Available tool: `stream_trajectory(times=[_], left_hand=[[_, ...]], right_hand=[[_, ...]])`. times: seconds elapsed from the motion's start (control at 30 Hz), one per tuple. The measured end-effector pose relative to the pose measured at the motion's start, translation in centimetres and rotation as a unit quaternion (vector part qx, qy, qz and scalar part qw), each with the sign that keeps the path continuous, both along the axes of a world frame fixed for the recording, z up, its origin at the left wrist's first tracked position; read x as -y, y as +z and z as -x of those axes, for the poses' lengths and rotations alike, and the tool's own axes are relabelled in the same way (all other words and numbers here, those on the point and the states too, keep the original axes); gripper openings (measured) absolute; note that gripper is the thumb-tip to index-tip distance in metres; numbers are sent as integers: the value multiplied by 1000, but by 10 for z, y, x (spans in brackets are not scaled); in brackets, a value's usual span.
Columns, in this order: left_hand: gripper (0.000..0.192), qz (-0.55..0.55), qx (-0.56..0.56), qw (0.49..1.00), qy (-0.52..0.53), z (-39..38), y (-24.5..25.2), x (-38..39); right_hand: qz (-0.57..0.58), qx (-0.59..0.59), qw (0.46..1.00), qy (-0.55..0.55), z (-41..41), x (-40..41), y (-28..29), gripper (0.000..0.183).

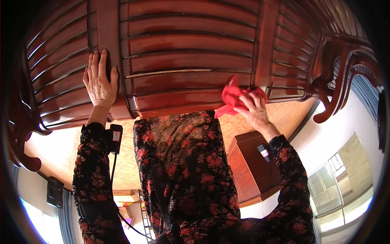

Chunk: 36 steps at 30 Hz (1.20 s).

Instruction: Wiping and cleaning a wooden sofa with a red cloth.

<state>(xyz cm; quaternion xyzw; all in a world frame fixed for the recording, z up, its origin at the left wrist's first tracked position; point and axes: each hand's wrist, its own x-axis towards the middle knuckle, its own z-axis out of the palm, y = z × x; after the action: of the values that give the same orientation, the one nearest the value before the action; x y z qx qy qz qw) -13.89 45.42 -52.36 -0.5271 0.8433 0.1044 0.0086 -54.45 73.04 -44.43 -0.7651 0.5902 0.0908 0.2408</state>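
A glossy red-brown wooden bench (189, 62) with a slatted seat spans the upper part of the head view. My left hand (100, 87) rests palm down on the slats and a broad plank (109, 27) at the left, fingers spread and holding nothing. At the right, near the front edge of the seat, my right hand (254, 109) grips a crumpled red cloth (230, 97). The cloth lies against the last slats, beside the right broad plank (265, 45). My right palm is hidden, and part of the cloth lies beneath my fingers.
Curved wooden armrests stand at the right (336, 102) and left (26, 152). Below the bench's front edge are the tan patterned floor (128, 164) and a brown wooden cabinet (259, 161). A black cable (114, 172) runs from a device (115, 138) at my left wrist.
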Motion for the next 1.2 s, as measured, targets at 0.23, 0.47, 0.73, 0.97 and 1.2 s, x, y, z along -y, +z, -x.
stream_trajectory(times=[0.23, 0.47, 0.73, 0.97, 1.2], left_hand=[[53, 10, 7, 1000, -9, -2, 0, 0], [53, 7, 7, 1000, -6, 4, -6, -1], [51, 5, 8, 1000, 0, -5, -3, -2], [54, 0, 3, 1000, -2, 5, -1, -3], [59, -33, 1, 999, 8, 2, 1, -1]], right_hand=[[-21, 91, 995, -26, -141, 4, -40, 35], [170, 197, 924, 279, -177, 81, -47, 29], [-105, 89, 989, 52, -20, 35, 11, 31], [177, -275, 876, -356, -43, 140, -69, 37], [274, 172, 946, 18, -185, 301, -96, 25]])
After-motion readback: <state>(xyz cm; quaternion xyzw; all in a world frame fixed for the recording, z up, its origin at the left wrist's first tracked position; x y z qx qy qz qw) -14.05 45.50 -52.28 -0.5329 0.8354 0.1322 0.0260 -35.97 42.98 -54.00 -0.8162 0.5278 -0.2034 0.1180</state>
